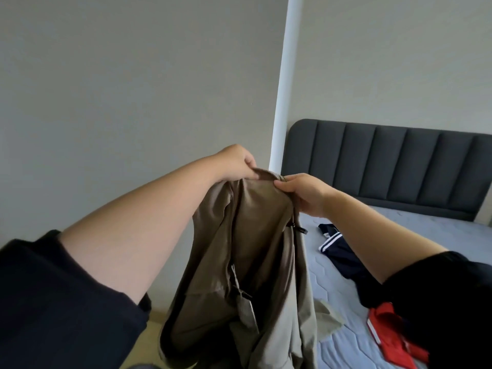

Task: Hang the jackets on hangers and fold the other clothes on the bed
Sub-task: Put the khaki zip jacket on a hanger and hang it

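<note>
Holding the jacket (253,235) up by the collar over the near edge of the bed (415,230), hanging straight down along its long axis, inner side turned to the camera. Pinching the collar rim with curled fingers of both the left hand (235,163) and the right hand (302,194), close together, the right one nearer to the bed. No hanger in view, so probably next to find one and open the shoulders for it; on the bed a navy garment (343,254) and a red garment (388,328), not yet folded.
</note>
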Motion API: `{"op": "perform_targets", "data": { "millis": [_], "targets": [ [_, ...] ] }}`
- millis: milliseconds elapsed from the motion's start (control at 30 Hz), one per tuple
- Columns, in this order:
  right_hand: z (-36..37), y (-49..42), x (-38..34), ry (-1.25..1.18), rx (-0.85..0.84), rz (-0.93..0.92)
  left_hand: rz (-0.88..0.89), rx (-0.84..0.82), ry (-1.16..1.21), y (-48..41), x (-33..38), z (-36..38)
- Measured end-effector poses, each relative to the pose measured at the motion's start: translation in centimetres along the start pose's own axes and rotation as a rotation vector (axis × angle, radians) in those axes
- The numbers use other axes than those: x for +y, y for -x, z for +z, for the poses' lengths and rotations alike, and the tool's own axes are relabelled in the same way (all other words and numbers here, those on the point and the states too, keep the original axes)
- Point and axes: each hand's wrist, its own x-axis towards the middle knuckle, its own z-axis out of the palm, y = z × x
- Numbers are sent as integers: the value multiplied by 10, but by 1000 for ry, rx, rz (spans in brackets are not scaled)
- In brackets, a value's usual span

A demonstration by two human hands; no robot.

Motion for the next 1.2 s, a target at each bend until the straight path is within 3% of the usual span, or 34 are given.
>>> {"op": "perform_targets", "data": {
  "millis": [133,233,333,400,500,667,867,933,1000,1100,1200],
  "targets": [
    [-4,4,2,-194,158,-71,-140,-200,-279,4,-33,8],
    [-17,7,6,-336,261,-92,-221,-187,-283,7,-60,17],
    [-33,8,13,-324,222,-37,-328,-62,331,6,-75,23],
    [-41,7,19,-130,205,28,-333,35,751,4,-71,26],
    [-41,6,25,193,123,92,-249,60,943,-3,-50,28],
    [-21,3,20,186,-26,100,-139,-174,851,-6,-16,35],
    [-17,-7,13,-93,99,96,-59,242,20,-11,-35,63],
    [-18,-9,9,-182,193,89,19,320,-67,-3,-41,75],
    [-22,-8,5,-227,302,95,38,334,-8,5,-42,82],
    [-27,-4,0,-271,404,73,-18,35,144,12,-42,98],
    [-31,-3,-3,-309,450,31,-80,-234,77,15,-43,125]
  ]
}}
